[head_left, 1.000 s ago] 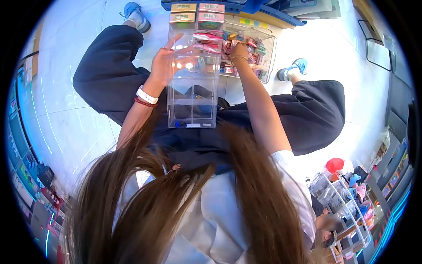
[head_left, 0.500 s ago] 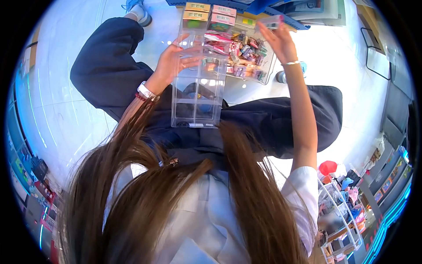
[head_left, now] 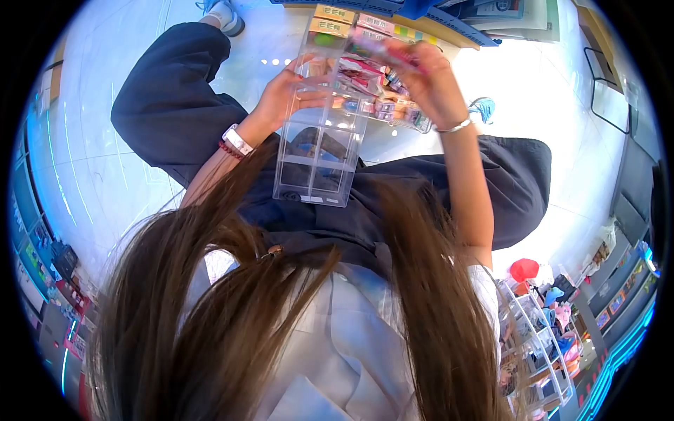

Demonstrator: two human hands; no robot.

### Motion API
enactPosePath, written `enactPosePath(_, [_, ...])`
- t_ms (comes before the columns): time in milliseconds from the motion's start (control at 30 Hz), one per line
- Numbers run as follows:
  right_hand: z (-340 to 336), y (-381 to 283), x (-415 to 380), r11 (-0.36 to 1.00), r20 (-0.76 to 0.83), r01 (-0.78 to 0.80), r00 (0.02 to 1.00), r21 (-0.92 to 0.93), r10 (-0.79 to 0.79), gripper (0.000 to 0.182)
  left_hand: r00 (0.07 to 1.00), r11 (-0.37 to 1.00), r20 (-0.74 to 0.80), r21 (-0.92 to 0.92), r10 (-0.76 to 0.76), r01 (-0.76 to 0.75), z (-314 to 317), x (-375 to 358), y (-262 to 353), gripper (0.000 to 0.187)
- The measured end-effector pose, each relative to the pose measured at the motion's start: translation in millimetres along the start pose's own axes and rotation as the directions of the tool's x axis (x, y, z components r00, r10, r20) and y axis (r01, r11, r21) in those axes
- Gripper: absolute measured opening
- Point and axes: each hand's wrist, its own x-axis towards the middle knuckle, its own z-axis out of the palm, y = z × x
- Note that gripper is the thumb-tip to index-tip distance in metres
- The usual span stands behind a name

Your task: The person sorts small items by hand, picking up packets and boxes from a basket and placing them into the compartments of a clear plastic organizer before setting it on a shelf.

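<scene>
Steadying the clear box looks like your left hand's part of the step in hand, while your right hand carries a pink packet over the box's far part. Your right grip is closed on that packet, though motion blur hides its exact edges and which fingertips pinch it. Your left hand lies along the box's left side, fingers spread and partly seen through the clear plastic; you cannot tell from here whether that grip clasps the wall or only supports it.

The divided box reaches from your lap out over the floor. Its near compartments hold nothing you can see, and pink packets show farther up. Yellow cartons and pink cartons sit side by side at the far end. The wire basket of small packs is just beside the box, partly behind your right hand.

From this pose, the next move seems to call for a light right-hand hold, clearance over the box's wall, and a firm left hand so the box doesn't tip.
</scene>
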Motion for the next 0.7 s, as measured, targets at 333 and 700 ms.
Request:
enactPosePath(333, [62.5, 7.1, 5.5, 0.819, -0.216, -0.004, 0.965, -0.574, -0.147, 0.069, 0.999, 1.0, -0.048, 0.01, 0.013, -0.012, 8.4, -5.7, 2.9, 0.054])
enactPosePath(700, [60.0, 43.3, 23.4, 0.179, 0.121, 0.23, 0.872, -0.956, -0.474, 0.023, 0.999, 0.996, 0.008, 0.07, 0.053, -0.053, 8.6, -6.4, 0.4, 0.053])
